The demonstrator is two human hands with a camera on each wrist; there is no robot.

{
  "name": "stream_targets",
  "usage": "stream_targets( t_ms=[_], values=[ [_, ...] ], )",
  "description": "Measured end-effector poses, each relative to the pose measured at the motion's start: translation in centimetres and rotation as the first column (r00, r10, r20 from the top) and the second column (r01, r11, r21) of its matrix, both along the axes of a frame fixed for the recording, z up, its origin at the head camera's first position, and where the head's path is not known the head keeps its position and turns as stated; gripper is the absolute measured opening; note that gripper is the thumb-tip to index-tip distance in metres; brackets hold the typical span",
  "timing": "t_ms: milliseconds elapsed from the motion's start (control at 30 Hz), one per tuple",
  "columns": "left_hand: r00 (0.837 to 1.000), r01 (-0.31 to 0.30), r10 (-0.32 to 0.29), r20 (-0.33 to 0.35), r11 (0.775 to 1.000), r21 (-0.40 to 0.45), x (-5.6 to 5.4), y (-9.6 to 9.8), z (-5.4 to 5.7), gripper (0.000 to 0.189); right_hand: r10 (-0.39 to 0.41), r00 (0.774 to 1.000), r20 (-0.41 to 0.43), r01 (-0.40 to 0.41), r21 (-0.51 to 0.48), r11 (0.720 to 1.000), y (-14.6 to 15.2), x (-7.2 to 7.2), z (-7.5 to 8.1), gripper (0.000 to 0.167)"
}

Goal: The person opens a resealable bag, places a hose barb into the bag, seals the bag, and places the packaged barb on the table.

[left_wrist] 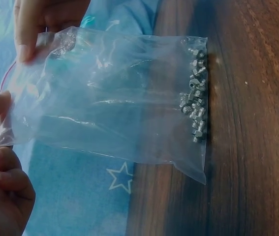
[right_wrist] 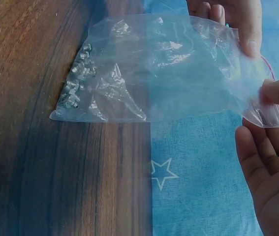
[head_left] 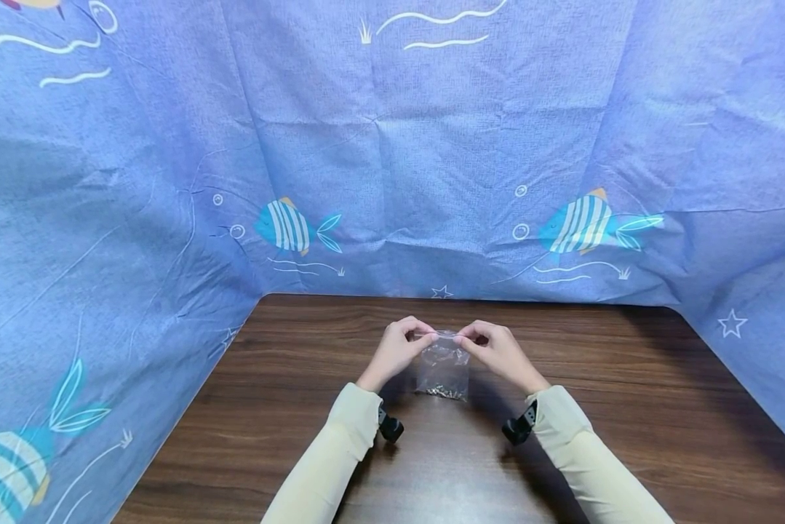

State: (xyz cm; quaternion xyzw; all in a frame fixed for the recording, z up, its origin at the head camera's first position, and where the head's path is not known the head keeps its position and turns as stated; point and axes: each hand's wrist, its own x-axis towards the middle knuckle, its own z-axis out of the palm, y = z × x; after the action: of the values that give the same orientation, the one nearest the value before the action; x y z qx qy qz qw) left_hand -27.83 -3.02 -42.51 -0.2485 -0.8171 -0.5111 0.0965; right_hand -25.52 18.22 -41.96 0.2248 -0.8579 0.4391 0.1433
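A clear zip-lock bag hangs upright between both hands, its bottom edge at or just above the table. Small shiny metal fittings lie gathered along the bottom of the bag; they look like little screws or nuts, exact kind unclear. My left hand pinches the bag's top edge on the left between thumb and fingers. Opposite it, my right hand pinches the same edge on the right. The red-lined zip strip runs between the two grips. Whether the strip is sealed cannot be made out.
A dark brown wooden table lies under the hands. Blue fish-print cloth hangs behind the table and along its sides. Each wrist carries a small black camera, one on the left wrist, one on the right.
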Motion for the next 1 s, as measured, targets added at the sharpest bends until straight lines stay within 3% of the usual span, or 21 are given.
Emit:
stream_targets(
  t_ms=[300, 633, 1000],
  values=[
    [0.999, 0.022, -0.023, 0.029, 0.999, 0.027, 0.1, 0.2, -0.2, 0.012, -0.006, 0.999, 0.033, 0.006, -0.016, 1.0, -0.4, 0.0, 0.3, 0.01],
    [0.999, 0.029, -0.028, 0.022, 0.999, -0.032, 0.1, 0.4, -0.1, 0.011, -0.014, 0.998, -0.061, 0.01, -0.052, 0.999, -0.9, -0.3, -0.1, 0.014],
    [0.999, 0.052, -0.052, 0.0, 0.997, -0.052, 0.4, 0.5, 0.2, 0.011, -0.066, 0.996, -0.062, 0.069, 0.046, 0.997, -1.2, -0.4, 0.4, 0.01]
  ],
)
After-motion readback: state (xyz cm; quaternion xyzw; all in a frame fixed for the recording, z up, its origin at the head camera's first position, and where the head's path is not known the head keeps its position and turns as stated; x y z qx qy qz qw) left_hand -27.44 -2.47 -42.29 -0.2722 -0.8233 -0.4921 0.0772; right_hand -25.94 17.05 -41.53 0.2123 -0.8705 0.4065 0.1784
